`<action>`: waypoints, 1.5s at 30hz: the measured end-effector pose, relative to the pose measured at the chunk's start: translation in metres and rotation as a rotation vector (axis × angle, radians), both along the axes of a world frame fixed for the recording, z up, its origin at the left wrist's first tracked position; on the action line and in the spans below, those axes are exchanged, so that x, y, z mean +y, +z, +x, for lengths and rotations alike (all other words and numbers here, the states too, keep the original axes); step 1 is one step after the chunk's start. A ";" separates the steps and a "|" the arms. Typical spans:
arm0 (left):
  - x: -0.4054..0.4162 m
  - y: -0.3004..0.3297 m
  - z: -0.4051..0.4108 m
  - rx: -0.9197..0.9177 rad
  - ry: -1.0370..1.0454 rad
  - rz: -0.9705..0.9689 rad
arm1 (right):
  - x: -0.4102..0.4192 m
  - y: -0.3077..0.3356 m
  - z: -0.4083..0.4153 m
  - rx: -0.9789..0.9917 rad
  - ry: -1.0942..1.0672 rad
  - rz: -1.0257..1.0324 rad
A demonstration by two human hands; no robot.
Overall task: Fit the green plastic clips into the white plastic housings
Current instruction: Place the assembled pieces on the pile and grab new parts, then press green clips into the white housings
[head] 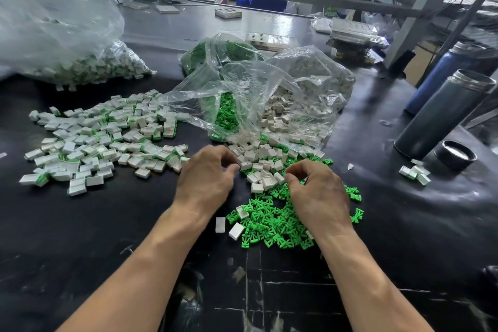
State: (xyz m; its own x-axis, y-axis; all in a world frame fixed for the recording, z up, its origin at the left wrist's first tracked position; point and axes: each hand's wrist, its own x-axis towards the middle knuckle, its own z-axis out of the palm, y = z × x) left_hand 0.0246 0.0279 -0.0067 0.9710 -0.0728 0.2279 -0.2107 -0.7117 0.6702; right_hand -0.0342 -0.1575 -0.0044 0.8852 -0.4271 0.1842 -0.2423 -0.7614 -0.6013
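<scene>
Both hands (265, 183), fingers curled, seemingly empty, hover over white housings (260, 167) and green clips (272, 219).

Close in front of both hands (204, 172) lie white housings (258, 162) and plastic bags (242, 89). Green clips (269, 221) lie under the right hand (318, 191). Finished parts (102, 137) block the left. Bottles (442, 113) stand far right. The bare surface (107, 224) near the arms is free.
</scene>
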 end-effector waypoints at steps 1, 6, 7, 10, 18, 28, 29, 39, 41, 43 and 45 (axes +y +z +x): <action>-0.002 -0.002 -0.001 0.002 0.000 0.016 | -0.002 0.001 0.000 0.020 -0.010 -0.022; -0.008 -0.007 0.000 0.003 -0.003 0.045 | -0.009 0.006 0.001 0.137 -0.001 -0.093; -0.010 -0.008 0.000 0.000 -0.003 0.043 | -0.009 0.006 0.000 0.160 0.004 -0.104; -0.012 -0.007 -0.002 -0.008 -0.009 0.025 | -0.008 0.006 0.000 0.180 0.009 -0.135; -0.014 0.003 -0.007 -0.021 -0.053 -0.212 | -0.008 0.008 0.001 0.141 -0.032 -0.141; -0.015 0.011 -0.018 0.014 -0.186 -0.373 | -0.009 0.008 0.001 0.146 -0.034 -0.142; -0.015 0.011 -0.019 0.019 -0.189 -0.367 | -0.009 0.008 0.001 0.131 -0.032 -0.140; -0.018 0.009 -0.018 0.040 -0.183 -0.388 | -0.004 0.006 0.001 0.148 0.091 -0.105; -0.019 0.008 -0.018 0.050 -0.183 -0.407 | -0.003 0.005 0.001 0.149 0.093 -0.114; -0.020 0.008 -0.019 0.059 -0.183 -0.439 | -0.002 0.004 0.001 0.140 0.092 -0.133; -0.020 0.008 -0.020 0.067 -0.183 -0.456 | -0.001 0.004 0.001 0.109 0.086 -0.135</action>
State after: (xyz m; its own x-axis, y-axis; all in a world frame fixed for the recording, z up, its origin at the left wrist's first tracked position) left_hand 0.0051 0.0083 0.0013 0.9652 -0.1506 0.2139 -0.2506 -0.2979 0.9211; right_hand -0.0333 -0.1586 -0.0006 0.9351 -0.3274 0.1356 -0.2314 -0.8539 -0.4662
